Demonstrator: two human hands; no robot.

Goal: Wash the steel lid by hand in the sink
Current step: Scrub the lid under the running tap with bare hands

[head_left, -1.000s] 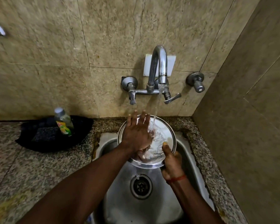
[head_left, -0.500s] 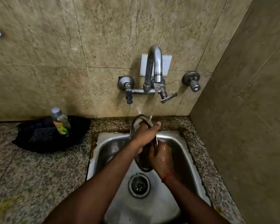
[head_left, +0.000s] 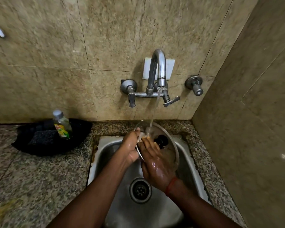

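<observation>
- We hold the lid (head_left: 167,142) tilted over the far part of the sink (head_left: 105,152), knob (head_left: 161,141) facing right, under the tap (head_left: 157,71) stream.
- The left hand (head_left: 130,148) is closed on the lid's left rim.
- The right hand (head_left: 156,163) lies open and flat on the knob side, gripping nothing.
- We judge this a rinse: rub all round the knob and turn the rim through the stream.
- Sink basin: drain (head_left: 140,190) open, no pooled water visible.
- Black tray (head_left: 31,148), left: bottle (head_left: 62,125) and scrubber (head_left: 42,137).

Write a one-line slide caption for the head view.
Both hands, left hand and right hand, tilt a steel lid under the running tap over the sink.
</observation>
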